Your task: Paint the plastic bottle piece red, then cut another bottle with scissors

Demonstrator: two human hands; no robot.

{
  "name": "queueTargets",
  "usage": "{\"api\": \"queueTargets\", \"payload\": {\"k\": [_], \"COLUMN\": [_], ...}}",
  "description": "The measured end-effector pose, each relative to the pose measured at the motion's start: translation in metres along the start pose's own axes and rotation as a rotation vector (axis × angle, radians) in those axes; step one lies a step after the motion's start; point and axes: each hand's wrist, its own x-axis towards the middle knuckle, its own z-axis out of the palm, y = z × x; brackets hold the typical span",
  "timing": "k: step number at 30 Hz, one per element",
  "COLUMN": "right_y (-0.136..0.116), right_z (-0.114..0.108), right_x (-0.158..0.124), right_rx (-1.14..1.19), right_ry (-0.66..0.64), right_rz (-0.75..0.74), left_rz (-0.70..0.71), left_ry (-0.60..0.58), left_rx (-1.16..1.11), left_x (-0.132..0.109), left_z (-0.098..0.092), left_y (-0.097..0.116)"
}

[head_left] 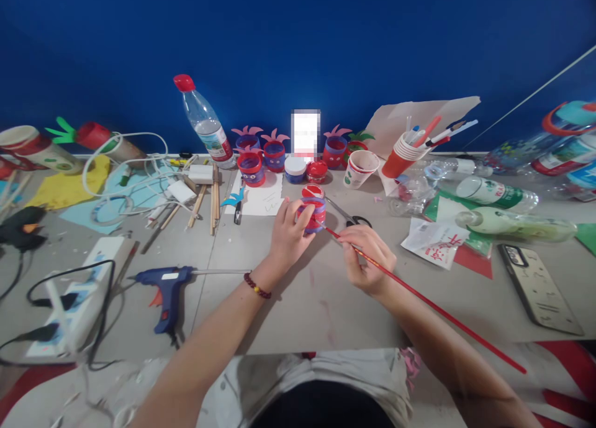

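My left hand (pixel 289 230) is closed around a small red and blue cup (pixel 315 213) that stands on the grey table (pixel 298 304). My right hand (pixel 367 259) pinches a long red paintbrush (pixel 442 313), whose tip touches the right side of the cup. A red bead bracelet sits on my left wrist. Just behind the cup lie a small red lid (pixel 312 191) and a pair of scissors (pixel 351 217).
A blue glue gun (pixel 168 289) and a power strip (pixel 77 304) lie at the left. Several decorated cups (pixel 251 167) line the back, with a water bottle (pixel 205 122), a cup of pens (pixel 404 156), plastic bottles (pixel 496 195) and a phone (pixel 537 288) at the right.
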Motion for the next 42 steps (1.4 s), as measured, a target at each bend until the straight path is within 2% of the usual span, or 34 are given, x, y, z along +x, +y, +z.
{"api": "queueTargets", "payload": {"k": [6, 15, 22, 30, 35, 42], "right_y": [0.000, 0.004, 0.007, 0.025, 0.026, 0.013], "right_z": [0.000, 0.001, -0.004, -0.010, -0.006, 0.002], "right_x": [0.000, 0.002, 0.004, 0.001, -0.006, -0.010], "right_rx": [0.071, 0.058, 0.004, -0.091, -0.083, -0.041], "right_ry": [0.002, 0.013, 0.040, 0.037, -0.007, -0.027], "right_rz": [0.021, 0.092, 0.087, 0.131, 0.087, -0.055], "left_rz": [0.033, -0.030, -0.034, -0.076, -0.074, -0.039], "left_ry": [0.028, -0.051, -0.009, 0.022, -0.010, 0.018], "left_rx": [0.015, -0.037, -0.062, -0.131, -0.083, 0.040], "left_x": [0.001, 0.001, 0.003, 0.005, 0.003, 0.004], "left_z": [0.000, -0.005, -0.006, -0.011, -0.010, -0.009], "left_y": [0.001, 0.001, 0.001, -0.001, -0.001, 0.000]}}
